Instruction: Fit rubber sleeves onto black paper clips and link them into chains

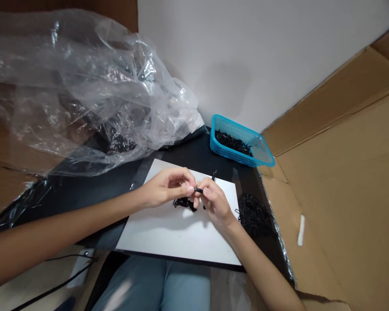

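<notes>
My left hand (167, 188) and my right hand (214, 202) meet above a white board (178, 235), pinching a small black piece (198, 190) between their fingertips. Its full shape is hidden by my fingers. Just below them, a small heap of black pieces (184, 204) lies on the board. A thin black end (213, 175) sticks up past my right fingers. To the right of my right wrist lies a tangled pile of thin black strands (254, 214). A blue plastic basket (236, 153) holding black pieces stands beyond my hands.
A crumpled clear plastic bag (84, 86) fills the upper left, with dark items showing through it. The board rests on a black surface (188, 149). Brown cardboard (337, 190) lines the right side, and a white wall (246, 56) stands behind. A black cable (55, 287) runs along the lower left.
</notes>
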Available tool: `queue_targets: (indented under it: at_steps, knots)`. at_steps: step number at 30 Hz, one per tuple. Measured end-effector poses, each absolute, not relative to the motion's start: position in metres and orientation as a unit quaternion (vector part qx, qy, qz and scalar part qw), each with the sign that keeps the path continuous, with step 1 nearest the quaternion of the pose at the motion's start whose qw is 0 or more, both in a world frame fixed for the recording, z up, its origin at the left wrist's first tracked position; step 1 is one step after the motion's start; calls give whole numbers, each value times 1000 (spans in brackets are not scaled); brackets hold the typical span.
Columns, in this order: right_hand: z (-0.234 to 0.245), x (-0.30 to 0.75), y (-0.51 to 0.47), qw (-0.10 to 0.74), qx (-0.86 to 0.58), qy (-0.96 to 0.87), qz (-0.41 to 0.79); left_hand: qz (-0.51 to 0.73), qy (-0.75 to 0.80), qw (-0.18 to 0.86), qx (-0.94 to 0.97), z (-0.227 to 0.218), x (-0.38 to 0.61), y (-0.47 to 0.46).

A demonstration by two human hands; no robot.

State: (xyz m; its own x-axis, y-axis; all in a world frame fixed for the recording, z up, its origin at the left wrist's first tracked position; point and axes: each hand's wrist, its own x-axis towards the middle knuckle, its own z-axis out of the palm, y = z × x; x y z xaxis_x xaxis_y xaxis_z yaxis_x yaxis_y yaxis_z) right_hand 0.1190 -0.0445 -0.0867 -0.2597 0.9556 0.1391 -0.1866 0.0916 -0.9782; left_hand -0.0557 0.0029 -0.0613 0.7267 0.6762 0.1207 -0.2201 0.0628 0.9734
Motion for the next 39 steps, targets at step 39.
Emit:
queue_targets:
  at_steps: [39]
  knots:
    - [-74,145,-28,247,-437,-723,475,213,244,657,681,-77,-56,21]
